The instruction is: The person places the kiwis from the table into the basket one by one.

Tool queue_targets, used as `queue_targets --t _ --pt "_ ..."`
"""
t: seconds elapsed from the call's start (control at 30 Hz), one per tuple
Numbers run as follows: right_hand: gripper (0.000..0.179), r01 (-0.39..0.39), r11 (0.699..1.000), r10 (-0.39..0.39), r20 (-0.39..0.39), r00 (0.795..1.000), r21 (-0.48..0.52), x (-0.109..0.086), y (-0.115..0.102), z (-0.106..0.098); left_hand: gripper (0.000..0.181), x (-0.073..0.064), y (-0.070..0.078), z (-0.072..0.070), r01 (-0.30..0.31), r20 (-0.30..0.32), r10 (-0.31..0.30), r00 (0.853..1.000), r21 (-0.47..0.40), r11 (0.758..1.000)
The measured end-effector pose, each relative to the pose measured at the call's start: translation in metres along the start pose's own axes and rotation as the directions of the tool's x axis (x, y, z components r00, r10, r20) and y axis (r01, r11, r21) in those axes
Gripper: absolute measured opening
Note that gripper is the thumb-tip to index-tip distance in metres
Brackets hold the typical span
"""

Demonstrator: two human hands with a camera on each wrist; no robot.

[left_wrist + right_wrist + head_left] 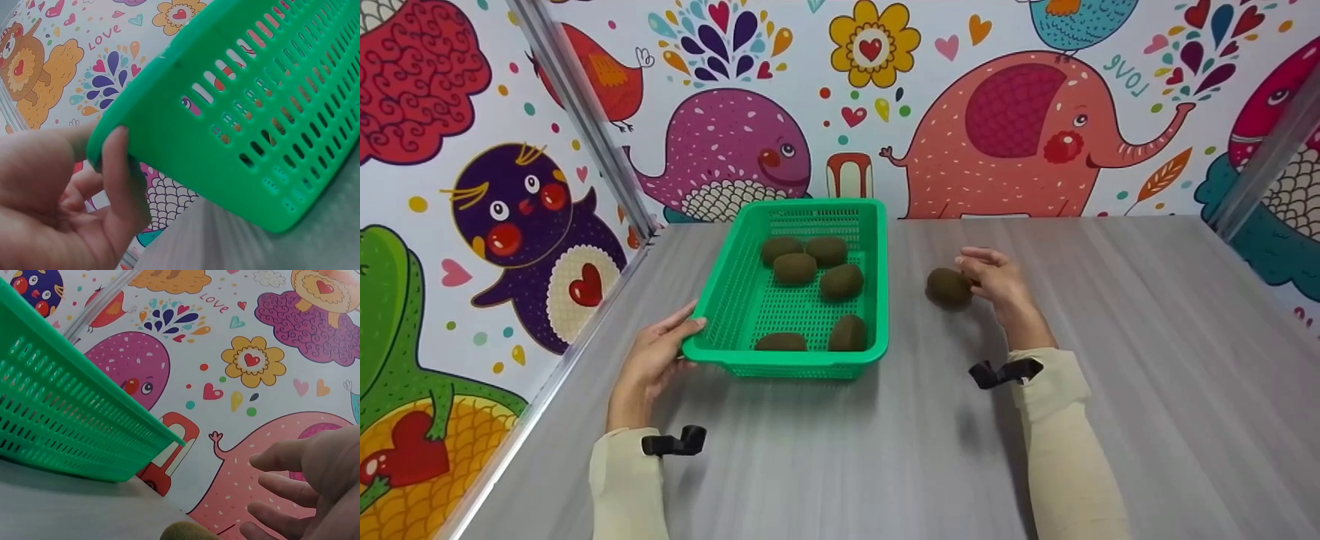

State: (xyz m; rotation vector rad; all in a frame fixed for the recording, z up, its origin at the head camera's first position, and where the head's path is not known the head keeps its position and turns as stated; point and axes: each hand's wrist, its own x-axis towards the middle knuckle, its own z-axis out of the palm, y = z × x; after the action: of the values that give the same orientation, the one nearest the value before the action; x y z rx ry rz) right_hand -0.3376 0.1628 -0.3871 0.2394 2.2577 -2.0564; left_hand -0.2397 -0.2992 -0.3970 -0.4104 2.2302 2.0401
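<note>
A green plastic basket (pixel 791 364) with slotted walls stands on the table, several brown kiwis (pixel 795 269) lying inside it. My left hand (pixel 651 356) grips the basket's near left corner. In the left wrist view, thumb and fingers (pixel 117 169) pinch its rim from both sides. To the right of the basket is a single brown kiwi (pixel 949 289). My right hand (pixel 997 283) is just beside it, fingertips right at its side in the head view. The right wrist view shows those fingers (pixel 287 489) loosely extended, with the kiwi's top (pixel 188 531) at the bottom edge.
The grey wood-grain table (pixel 1155 390) runs back to a wall (pixel 945 97) printed with cartoon animals. Metal posts (pixel 585 120) stand at the corners. Each sleeve cuff carries a black wrist mount (pixel 675 441).
</note>
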Motion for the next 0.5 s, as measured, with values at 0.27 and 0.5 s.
queue_targets --t 0.27,0.5 --pt "0.037 0.004 1.000 -0.004 -0.044 0.999 -0.002 0.008 0.012 -0.003 0.060 -0.001 0.000 0.001 0.000 0.005 0.000 1.000 -0.014 1.000" --pt "0.043 -0.022 0.999 0.019 -0.078 0.997 -0.050 0.014 0.019 -0.001 0.060 -0.001 -0.001 0.001 -0.014 0.001 0.014 1.000 -0.026 1.000"
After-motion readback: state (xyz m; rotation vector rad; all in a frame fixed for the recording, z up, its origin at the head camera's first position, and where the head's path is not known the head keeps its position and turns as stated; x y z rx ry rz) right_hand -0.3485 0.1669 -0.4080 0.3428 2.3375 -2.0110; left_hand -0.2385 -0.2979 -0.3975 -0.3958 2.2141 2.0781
